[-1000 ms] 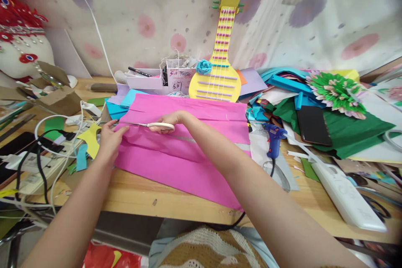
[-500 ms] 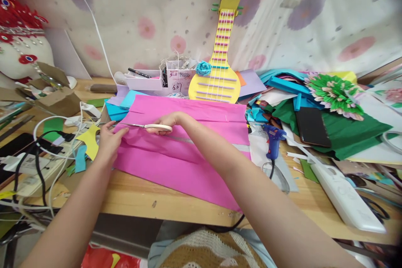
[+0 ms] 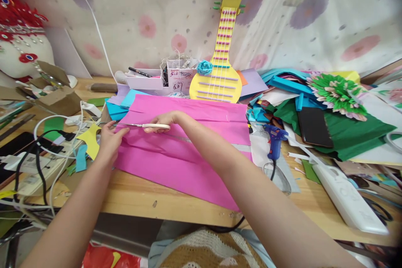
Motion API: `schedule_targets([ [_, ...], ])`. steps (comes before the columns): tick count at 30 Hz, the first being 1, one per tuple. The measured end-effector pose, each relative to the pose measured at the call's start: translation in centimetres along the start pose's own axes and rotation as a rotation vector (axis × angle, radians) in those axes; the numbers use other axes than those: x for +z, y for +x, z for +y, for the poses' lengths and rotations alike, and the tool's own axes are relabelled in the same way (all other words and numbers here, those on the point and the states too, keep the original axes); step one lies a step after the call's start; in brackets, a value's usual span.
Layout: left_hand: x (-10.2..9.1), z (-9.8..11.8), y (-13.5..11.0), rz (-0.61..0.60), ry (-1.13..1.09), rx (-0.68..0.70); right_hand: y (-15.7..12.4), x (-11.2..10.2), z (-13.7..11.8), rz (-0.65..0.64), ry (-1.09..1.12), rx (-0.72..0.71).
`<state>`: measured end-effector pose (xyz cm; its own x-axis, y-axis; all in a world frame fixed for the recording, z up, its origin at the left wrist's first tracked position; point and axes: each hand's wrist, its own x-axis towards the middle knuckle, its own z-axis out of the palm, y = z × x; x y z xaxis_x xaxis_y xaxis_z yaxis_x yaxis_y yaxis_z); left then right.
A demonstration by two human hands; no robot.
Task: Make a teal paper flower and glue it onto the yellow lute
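Observation:
A large pink paper sheet (image 3: 188, 163) lies folded on the wooden table (image 3: 138, 194). My right hand (image 3: 163, 119) is closed round the cream handles of a pair of scissors (image 3: 144, 126), blades pointing left along a fold near the sheet's left edge. My left hand (image 3: 108, 142) pinches the pink sheet's left edge just below the blade tips, holding it down.
A yellow paper guitar (image 3: 220, 71) leans on the flowered cloth behind. A blue glue gun (image 3: 274, 140), black phone (image 3: 312, 127), green paper flower (image 3: 336, 92) and white remote (image 3: 345, 197) lie right. Cables, a power strip (image 3: 37, 163) and paper scraps crowd the left.
The scissors and my right hand have slid slightly left along the fold toward the sheet's edge. My left hand has stayed on the edge.

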<state>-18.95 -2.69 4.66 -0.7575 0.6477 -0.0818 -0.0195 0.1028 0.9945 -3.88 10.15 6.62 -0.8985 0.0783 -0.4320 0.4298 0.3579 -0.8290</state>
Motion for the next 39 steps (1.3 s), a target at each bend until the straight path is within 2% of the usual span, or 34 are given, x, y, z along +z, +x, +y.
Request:
schedule_targets([
  [11, -0.5, -0.1, 0.1, 0.006, 0.013, -0.017, 0.5, -0.1, -0.2, -0.030, 0.032, -0.048],
  [20, -0.8, -0.6, 0.5, -0.009, 0.005, 0.019, 0.2, 0.2, -0.4, 0.024, 0.059, -0.032],
  [24, -1.4, -0.7, 0.7, -0.031, 0.006, 0.043, -1.2, 0.4, -0.5, 0.016, 0.089, -0.043],
  [27, -2.1, -0.6, 1.0, 0.004, 0.008, 0.081, -3.6, 0.4, -0.1, 0.012, 0.080, -0.097],
  [31, -2.6, 0.0, 0.9, 0.030, 0.060, 0.041, -7.8, 0.3, 1.3, 0.117, 0.048, -0.050],
  [34, -2.6, 0.8, 0.4, 0.050, 0.075, 0.007, -10.5, 0.7, 2.7, 0.278, -0.121, 0.020],
  [36, -2.5, 1.0, 0.1, 0.053, 0.073, 0.005, -11.7, 1.2, 3.5, 0.406, -0.246, 0.102],
  [39, -2.4, 0.9, -0.1, 0.065, 0.043, 0.023, -12.5, 2.4, 4.6, 0.553, -0.314, 0.233],
])
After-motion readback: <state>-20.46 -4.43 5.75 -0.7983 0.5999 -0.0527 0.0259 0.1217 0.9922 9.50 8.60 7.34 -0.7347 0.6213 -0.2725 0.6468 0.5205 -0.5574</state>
